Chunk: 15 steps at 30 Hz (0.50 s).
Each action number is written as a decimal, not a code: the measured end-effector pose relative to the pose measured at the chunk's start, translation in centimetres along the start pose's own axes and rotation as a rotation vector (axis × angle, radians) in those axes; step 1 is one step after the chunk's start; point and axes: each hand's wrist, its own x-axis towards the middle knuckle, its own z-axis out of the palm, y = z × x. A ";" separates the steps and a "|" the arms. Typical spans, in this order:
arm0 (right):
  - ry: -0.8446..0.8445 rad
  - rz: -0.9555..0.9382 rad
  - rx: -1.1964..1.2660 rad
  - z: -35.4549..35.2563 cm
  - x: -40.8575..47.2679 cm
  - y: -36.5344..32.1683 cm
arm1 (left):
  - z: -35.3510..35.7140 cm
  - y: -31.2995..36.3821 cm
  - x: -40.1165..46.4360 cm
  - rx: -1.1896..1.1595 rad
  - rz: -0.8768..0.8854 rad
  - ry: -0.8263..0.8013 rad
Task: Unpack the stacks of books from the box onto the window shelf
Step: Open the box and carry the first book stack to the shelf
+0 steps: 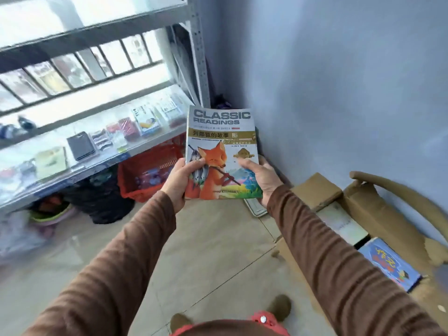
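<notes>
Gripping the fox-cover book point(221, 151) by its lower edge, your left hand point(179, 183) and right hand point(261, 179) hold it up left of the cardboard box point(378, 209), beside the window shelf point(92, 163).

Both hands point(184, 180) gripping fox book point(221, 151)

Single head view, angled forward-down, close over outstretched arms, floor below.

Book cover point(220, 146) reads "CLASSIC READINGS"; Chinese title beneath: "列那狐的故事".
</notes>
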 end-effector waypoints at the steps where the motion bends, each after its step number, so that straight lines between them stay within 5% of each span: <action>1: -0.044 -0.004 -0.007 3.5 -0.3 0.4 | -3.2 1.0 -1.2 -0.018 0.023 0.034; 15: -0.597 -0.096 -0.171 42.1 -1.9 6.8 | -37.0 11.4 -14.0 -0.302 0.201 0.425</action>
